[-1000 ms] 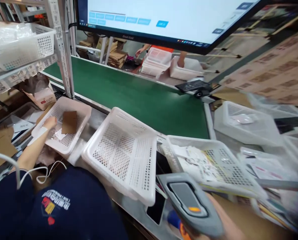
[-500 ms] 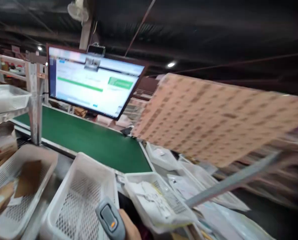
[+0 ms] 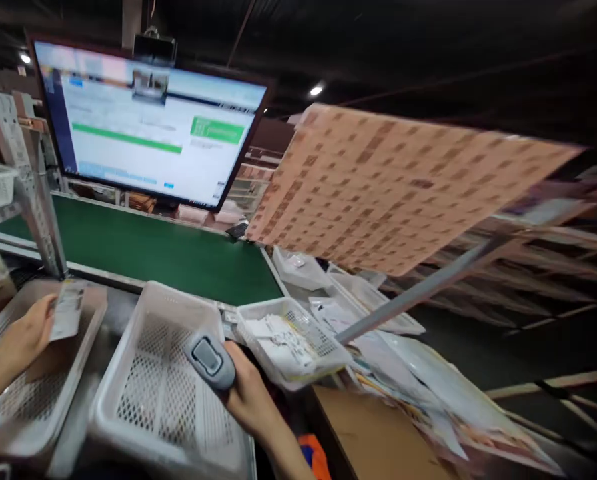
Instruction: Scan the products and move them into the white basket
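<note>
My right hand point(image 3: 248, 393) grips a grey handheld barcode scanner point(image 3: 209, 361) over the right side of an empty white mesh basket point(image 3: 143, 353). My left hand point(image 3: 25, 340) holds a small clear packet point(image 3: 68, 312) above another white mesh basket point(image 3: 23, 407) at the left, which has a brown card in it. A monitor point(image 3: 143, 123) with a green bar and a green box stands behind the green conveyor belt point(image 3: 143, 253).
A smaller white basket point(image 3: 291, 340) holding papers and packets sits right of the scanner. Plastic bags and papers point(image 3: 408, 373) pile up further right. A printed cardboard sheet point(image 3: 398, 180) hangs overhead on a metal rail. A metal rack post point(image 3: 33, 193) stands at left.
The view swung up from the baskets to the monitor and right. My left hand lifted a small packet out of the left basket. The scanner moved left over the middle basket.
</note>
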Motion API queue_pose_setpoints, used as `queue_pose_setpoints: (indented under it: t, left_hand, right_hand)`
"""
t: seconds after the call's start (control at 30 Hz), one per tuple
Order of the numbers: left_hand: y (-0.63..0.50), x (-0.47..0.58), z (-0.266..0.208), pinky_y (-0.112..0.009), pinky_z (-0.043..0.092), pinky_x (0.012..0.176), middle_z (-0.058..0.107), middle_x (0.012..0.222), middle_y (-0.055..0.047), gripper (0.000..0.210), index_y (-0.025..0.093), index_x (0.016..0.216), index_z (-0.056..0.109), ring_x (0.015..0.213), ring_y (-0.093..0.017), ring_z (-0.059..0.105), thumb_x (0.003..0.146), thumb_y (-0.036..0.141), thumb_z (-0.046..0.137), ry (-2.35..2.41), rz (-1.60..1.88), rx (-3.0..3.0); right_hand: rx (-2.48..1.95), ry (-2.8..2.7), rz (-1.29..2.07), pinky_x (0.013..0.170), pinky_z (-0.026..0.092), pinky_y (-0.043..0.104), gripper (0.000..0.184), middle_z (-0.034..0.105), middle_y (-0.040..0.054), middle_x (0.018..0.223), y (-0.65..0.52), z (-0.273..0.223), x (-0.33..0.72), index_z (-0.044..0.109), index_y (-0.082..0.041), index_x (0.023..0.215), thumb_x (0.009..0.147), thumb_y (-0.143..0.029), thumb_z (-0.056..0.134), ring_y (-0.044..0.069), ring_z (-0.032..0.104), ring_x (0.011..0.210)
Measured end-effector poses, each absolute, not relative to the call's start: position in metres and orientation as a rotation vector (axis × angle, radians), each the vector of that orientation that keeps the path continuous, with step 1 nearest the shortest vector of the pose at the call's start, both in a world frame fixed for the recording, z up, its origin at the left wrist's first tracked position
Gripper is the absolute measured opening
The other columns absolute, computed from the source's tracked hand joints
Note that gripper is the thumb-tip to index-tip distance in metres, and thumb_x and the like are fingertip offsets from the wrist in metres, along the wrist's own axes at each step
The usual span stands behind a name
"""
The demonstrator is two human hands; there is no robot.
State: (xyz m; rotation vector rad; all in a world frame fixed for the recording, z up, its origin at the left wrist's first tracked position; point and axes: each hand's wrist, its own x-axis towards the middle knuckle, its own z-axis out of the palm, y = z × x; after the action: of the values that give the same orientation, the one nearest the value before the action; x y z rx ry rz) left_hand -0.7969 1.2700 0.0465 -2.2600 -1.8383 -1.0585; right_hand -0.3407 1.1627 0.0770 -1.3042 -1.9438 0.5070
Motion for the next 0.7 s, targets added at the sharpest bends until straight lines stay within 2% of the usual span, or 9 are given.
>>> queue_pose_setpoints:
  t: [0.13, 0.27, 0.33, 0.43, 0.5, 0.57, 0.7]
  left_hand:
    - [1.266, -0.735, 0.052, -0.04, 0.062, 0.08, 0.075, 0.103, -0.011, 0.04, 0.019, 0.131, 0.055, 0.09, -0.03, 0.077, 0.1, 0.04, 0.041, -1.728, -1.083, -2.628]
    - [1.269, -0.676, 0.036, -0.037, 0.06, 0.08, 0.074, 0.101, -0.01, 0.031, 0.018, 0.126, 0.055, 0.088, -0.026, 0.075, 0.102, 0.036, 0.045, -1.624, -1.154, -2.933]
    - [1.263, -0.663, 0.025, -0.036, 0.06, 0.08, 0.073, 0.099, -0.009, 0.028, 0.019, 0.122, 0.056, 0.086, -0.025, 0.074, 0.104, 0.037, 0.046, -1.62, -1.174, -3.04]
    - [1.263, -0.67, 0.009, -0.039, 0.06, 0.091, 0.074, 0.109, -0.011, 0.033, 0.019, 0.127, 0.059, 0.097, -0.026, 0.073, 0.104, 0.042, 0.053, -1.659, -1.18, -3.101]
    - [1.277, -0.693, -0.003, -0.042, 0.058, 0.104, 0.072, 0.123, -0.013, 0.042, 0.018, 0.136, 0.058, 0.112, -0.028, 0.071, 0.103, 0.043, 0.058, -1.849, -1.173, -2.937]
    - [1.296, -0.729, -0.02, -0.045, 0.052, 0.113, 0.068, 0.135, -0.018, 0.047, 0.014, 0.141, 0.055, 0.125, -0.032, 0.067, 0.102, 0.039, 0.061, -2.186, -1.126, -2.561]
    - [1.318, -0.797, -0.063, -0.051, 0.045, 0.117, 0.057, 0.143, -0.037, 0.058, -0.001, 0.135, 0.049, 0.141, -0.047, 0.054, 0.096, 0.034, 0.072, -2.835, -0.847, -1.75]
  right_hand:
    - [-1.233, -1.993, 0.539, 0.087, 0.053, 0.034, 0.021, 0.065, 0.0102, 0.111, 1.177, 0.095, -0.36, 0.058, -0.022, 0.104, 0.084, -0.015, 0.057, 0.024, 0.064, 0.1]
    - [-1.381, -2.064, 0.553, 0.075, 0.047, 0.033, 0.015, 0.066, 0.0084, 0.105, 1.179, 0.101, -0.367, 0.056, -0.023, 0.096, 0.082, -0.017, 0.058, 0.023, 0.063, 0.089]
    - [-1.477, -2.072, 0.572, 0.074, 0.046, 0.034, 0.015, 0.066, 0.0082, 0.103, 1.175, 0.097, -0.364, 0.057, -0.022, 0.097, 0.083, -0.019, 0.057, 0.024, 0.062, 0.088]
    - [-1.516, -2.03, 0.659, 0.076, 0.05, 0.034, 0.012, 0.066, 0.0085, 0.102, 1.162, 0.082, -0.35, 0.058, -0.022, 0.096, 0.084, -0.022, 0.055, 0.024, 0.064, 0.087]
    - [-1.52, -1.983, 0.708, 0.077, 0.052, 0.034, 0.012, 0.066, 0.0084, 0.102, 1.151, 0.068, -0.335, 0.059, -0.021, 0.097, 0.085, -0.024, 0.056, 0.024, 0.065, 0.089]
    - [-1.533, -1.963, 0.738, 0.082, 0.056, 0.034, 0.02, 0.068, 0.0089, 0.107, 1.142, 0.052, -0.316, 0.063, -0.02, 0.106, 0.088, -0.027, 0.059, 0.025, 0.068, 0.095]
    - [-1.587, -1.973, 0.726, 0.093, 0.058, 0.038, 0.034, 0.067, 0.0112, 0.126, 1.136, 0.028, -0.287, 0.063, -0.021, 0.124, 0.091, -0.031, 0.06, 0.027, 0.068, 0.11]
